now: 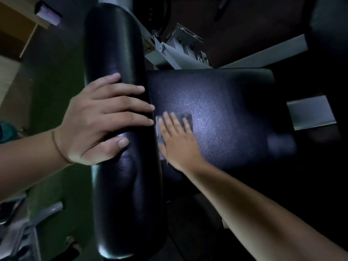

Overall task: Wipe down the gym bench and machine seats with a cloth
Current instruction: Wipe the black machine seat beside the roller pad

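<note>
A long black padded backrest (120,53) runs from top to bottom left of centre. My left hand (98,119) rests across it, fingers straight over the top and thumb against the near side. To its right lies a flat black machine seat (226,110). My right hand (178,140) presses a small grey cloth (185,117) flat on the seat's left part, close to the backrest, with the fingers spread and straight. Most of the cloth is hidden under the palm.
Grey metal frame bars and a bolted bracket (180,48) stand beyond the seat. A grey metal plate (310,112) sticks out at the seat's right. Green floor (52,102) lies to the left, with wooden shelving (17,29) at top left and a grey metal part (47,211) at bottom left.
</note>
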